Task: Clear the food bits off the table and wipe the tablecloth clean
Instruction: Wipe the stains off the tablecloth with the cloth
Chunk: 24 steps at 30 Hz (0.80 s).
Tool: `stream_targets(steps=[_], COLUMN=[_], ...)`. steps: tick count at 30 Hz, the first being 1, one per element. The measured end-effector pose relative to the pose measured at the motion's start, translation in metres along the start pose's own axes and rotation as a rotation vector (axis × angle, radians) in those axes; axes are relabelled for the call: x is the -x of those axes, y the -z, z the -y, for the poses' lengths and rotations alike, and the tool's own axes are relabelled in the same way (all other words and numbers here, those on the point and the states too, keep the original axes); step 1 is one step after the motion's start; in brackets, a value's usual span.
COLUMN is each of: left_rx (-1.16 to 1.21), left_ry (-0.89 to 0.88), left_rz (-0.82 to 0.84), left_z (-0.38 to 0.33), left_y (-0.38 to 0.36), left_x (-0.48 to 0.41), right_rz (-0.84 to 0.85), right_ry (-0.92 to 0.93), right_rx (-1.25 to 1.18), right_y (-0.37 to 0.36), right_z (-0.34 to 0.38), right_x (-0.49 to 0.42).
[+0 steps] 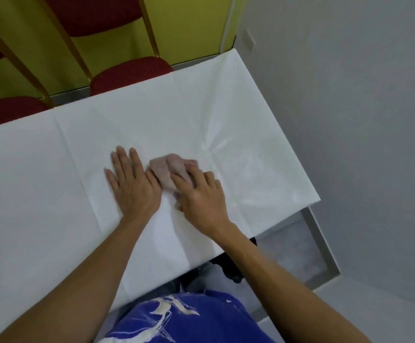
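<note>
A white tablecloth (226, 115) with fold creases covers the table. A crumpled pinkish cloth (168, 169) lies on it near the middle. My right hand (201, 196) lies over the near part of the cloth, fingers spread and pressing it down onto the tablecloth. My left hand (132, 184) rests flat on the tablecloth just left of the cloth, fingers straight, its thumb side close to the cloth. I see no food bits on the tablecloth.
Red upholstered chairs (129, 73) with gold frames stand along the table's far side before a yellow wall. A grey wall (350, 95) closes the right side, past the table's right end. The table's near edge is by my blue shirt (189, 318).
</note>
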<state>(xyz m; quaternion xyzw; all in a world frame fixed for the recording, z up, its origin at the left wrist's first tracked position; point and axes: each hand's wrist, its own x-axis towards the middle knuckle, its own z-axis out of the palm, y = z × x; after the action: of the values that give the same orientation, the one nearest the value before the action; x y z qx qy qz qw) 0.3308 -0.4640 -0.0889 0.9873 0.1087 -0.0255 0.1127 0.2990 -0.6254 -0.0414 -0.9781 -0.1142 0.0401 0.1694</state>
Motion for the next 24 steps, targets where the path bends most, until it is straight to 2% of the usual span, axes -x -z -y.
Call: stream_targets(steps=[3,7,9,12,16,19,22,24], left_rx=[-0.008,0.016,0.055,0.151,0.273,0.279,0.204,0.166], left_ry=[0.013,0.042,0.044,0.068,0.179,0.235,0.195,0.171], left_rz=[0.008,0.095,0.139,0.183,0.07,0.001,-0.025,-0.05], left_z=[-0.001,-0.002,-0.001,0.004,0.007,0.012,0.019,0.02], left_y=[0.002,0.006,0.011,0.025,0.031,0.017,0.002,-0.001], left_x=[-0.001,-0.002,-0.006,-0.003,0.048,0.094,0.116,0.119], right_rz=[-0.037,-0.154,-0.152,-0.133,-0.118,-0.007,0.066,0.037], right_ry=[-0.112,-0.433,-0.517,-0.556,-0.328,-0.093,0.065,0.009], right_rx=[0.03,0.014,-0.006,-0.006,-0.023,0.016,0.068,0.142], right_y=[0.021,0.048,0.055,0.047,0.007,-0.014,-0.01,0.002], right_z=[-0.061,-0.144,-0.154,-0.117,-0.018,0.038,0.022,-0.02], right_x=[-0.003,0.0,0.001,0.002,0.036,0.067,0.08,0.076])
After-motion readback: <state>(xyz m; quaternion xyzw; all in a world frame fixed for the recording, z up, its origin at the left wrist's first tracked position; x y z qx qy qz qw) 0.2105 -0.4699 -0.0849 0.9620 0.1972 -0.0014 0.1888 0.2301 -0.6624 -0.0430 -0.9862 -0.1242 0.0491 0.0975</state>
